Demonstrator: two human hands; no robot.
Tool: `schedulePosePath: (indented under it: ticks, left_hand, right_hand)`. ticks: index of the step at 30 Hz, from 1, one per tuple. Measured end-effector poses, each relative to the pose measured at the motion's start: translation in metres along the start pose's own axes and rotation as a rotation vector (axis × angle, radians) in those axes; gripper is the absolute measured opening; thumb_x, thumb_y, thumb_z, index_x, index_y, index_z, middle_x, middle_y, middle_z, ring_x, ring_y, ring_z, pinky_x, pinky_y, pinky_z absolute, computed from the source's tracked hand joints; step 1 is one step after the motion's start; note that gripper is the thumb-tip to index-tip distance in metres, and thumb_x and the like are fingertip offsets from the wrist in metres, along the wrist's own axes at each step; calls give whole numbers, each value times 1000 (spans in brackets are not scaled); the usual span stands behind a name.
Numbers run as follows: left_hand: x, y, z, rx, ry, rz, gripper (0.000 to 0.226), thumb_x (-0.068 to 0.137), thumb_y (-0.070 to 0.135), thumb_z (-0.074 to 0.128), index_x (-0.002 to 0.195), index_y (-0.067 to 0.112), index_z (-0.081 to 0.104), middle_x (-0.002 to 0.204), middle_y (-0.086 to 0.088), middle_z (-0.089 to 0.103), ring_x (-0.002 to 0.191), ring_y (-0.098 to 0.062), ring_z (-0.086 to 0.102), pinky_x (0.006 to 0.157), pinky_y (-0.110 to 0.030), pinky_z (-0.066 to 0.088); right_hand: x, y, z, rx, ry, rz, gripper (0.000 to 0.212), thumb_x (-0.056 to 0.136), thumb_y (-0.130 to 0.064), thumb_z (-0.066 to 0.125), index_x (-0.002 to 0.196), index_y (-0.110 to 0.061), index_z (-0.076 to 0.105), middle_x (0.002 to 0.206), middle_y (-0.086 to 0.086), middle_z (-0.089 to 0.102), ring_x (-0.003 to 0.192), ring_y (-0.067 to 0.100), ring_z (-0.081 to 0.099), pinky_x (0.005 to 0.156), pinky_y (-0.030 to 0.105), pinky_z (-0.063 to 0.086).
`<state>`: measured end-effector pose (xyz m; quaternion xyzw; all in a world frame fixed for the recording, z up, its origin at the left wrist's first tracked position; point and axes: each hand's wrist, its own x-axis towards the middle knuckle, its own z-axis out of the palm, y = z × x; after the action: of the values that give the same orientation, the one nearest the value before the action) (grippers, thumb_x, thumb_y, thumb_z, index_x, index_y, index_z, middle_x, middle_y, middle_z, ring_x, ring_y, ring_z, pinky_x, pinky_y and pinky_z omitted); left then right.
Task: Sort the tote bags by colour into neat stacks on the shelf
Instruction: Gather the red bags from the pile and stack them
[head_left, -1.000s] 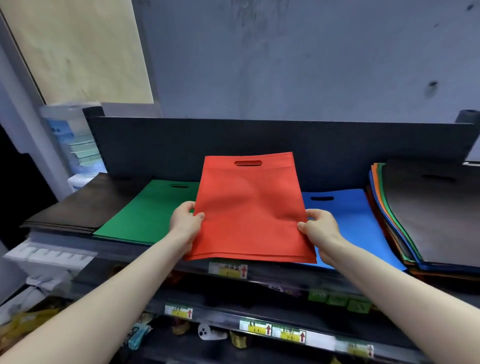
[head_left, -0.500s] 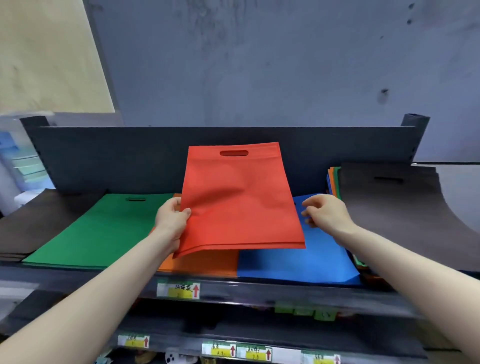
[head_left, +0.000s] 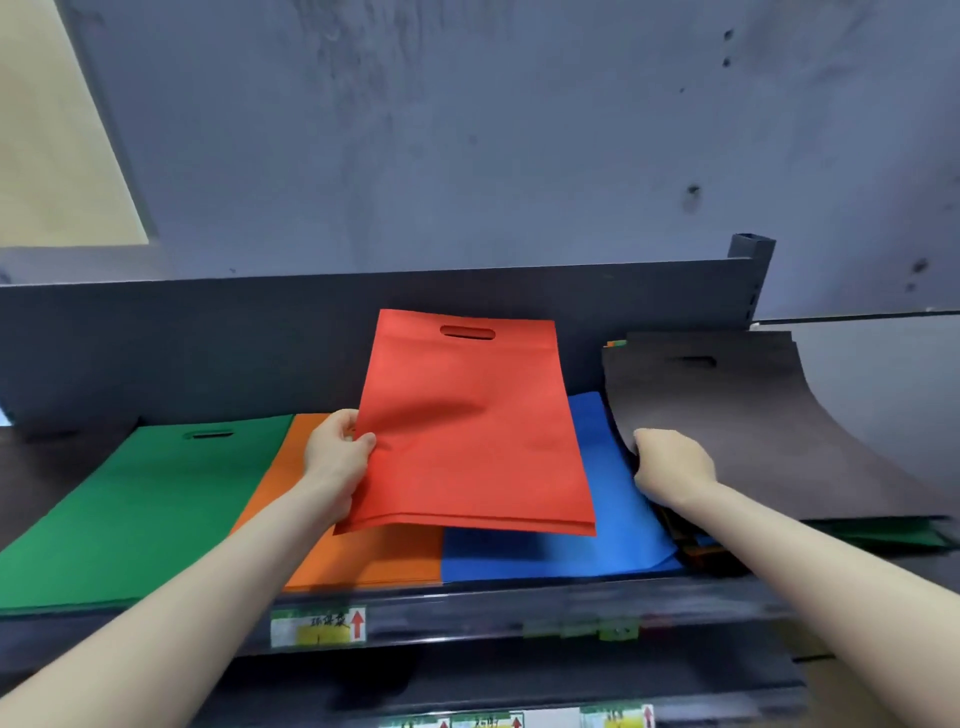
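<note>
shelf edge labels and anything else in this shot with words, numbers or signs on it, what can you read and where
"环保袋" (blurred, best guess) beside a red up arrow: on the label on the upper shelf edge.
Too blurred to read: the green tags further right.
Red arrows only, text unreadable: the lower labels.
No print: the red bag and the black bag.

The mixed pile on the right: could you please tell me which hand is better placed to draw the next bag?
Right. The right hand rests at the left edge of the mixed pile, beside the dark bag; the left hand grips the red bag.
</note>
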<state>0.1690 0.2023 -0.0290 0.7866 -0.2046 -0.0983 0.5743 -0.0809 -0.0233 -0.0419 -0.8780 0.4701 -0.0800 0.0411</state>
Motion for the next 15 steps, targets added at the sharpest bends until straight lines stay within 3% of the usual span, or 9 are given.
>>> schedulePosePath:
  ticks: [4,8,10,12,15]
  left_hand:
    - [4,2,4,16,-26,3,16,93,5,53,95,19,61,95,-10,66,90,-30,63,83,-45,53]
    - [4,1,10,10,-56,10,16,94,6,52,93,20,61,95,-10,66,89,-30,63,82,-47,54]
    - [4,2,12,13,-66,16,15,95,7,52,96,19,61,97,-9,65,89,-30,62,82,-47,54]
    - [4,2,13,18,-71,18,14,95,9,52,98,19,61,97,-9,65,90,-30,62,82,-48,54]
    - [3,3,15,9,-84,15,15,95,9,51,96,21,61,97,-9,65,91,-31,62,83,-49,54]
  right_hand:
    - [1,2,-9,91,46,25,18,75,3,44,86,-5,57,96,12,63,88,32,59,61,33,48]
    - [-6,9,-9,-76,-38,80,8,80,-4,48,78,-12,48,88,5,58,78,26,54,49,25,33]
    - [-4,13,-9,-31,69,74,12,82,-2,45,85,-9,54,95,11,62,83,31,58,54,28,41]
    - [1,16,-15,34,216,98,29,83,1,43,105,-6,59,105,16,64,92,36,60,66,35,49]
    - [7,20,-26,-2,271,122,35,83,4,41,110,-8,59,104,17,64,93,38,59,64,33,46]
